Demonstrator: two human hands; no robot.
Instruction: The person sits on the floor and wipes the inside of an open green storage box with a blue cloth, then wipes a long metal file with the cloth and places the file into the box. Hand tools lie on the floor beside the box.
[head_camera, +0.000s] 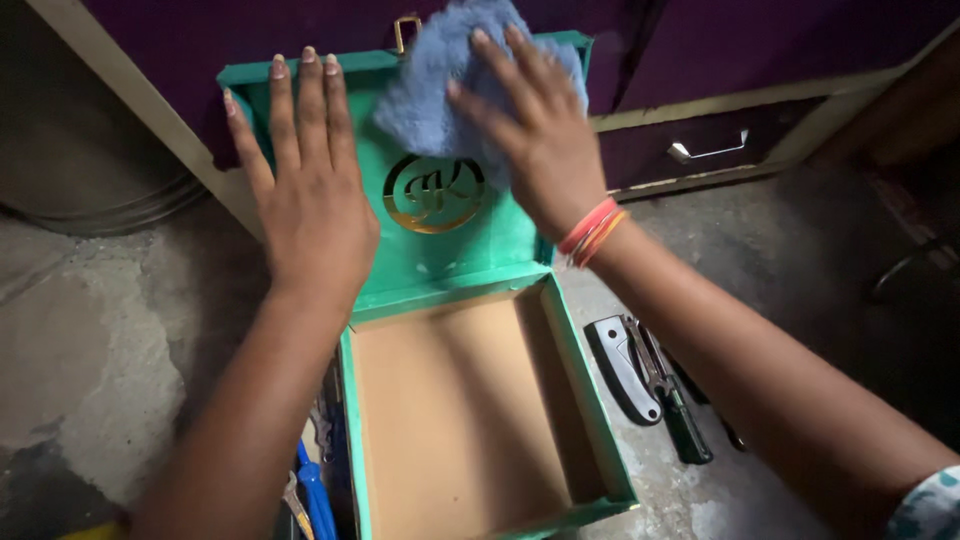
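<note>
Pressing blue cloth (440, 85) on green lid (440, 240)

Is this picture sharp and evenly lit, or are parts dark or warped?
Head view: the green box and both hands are sharp and well lit; the floor at right, around the pliers, falls into shadow; the cabinet edge leans, a wide-lens stretch.

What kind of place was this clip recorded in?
Probably a home or small workshop, at floor level: a bare concrete floor, purple cabinet drawers with metal handles just behind, and pliers lying loose beside the open green box that is being wiped with a blue cloth.
</note>
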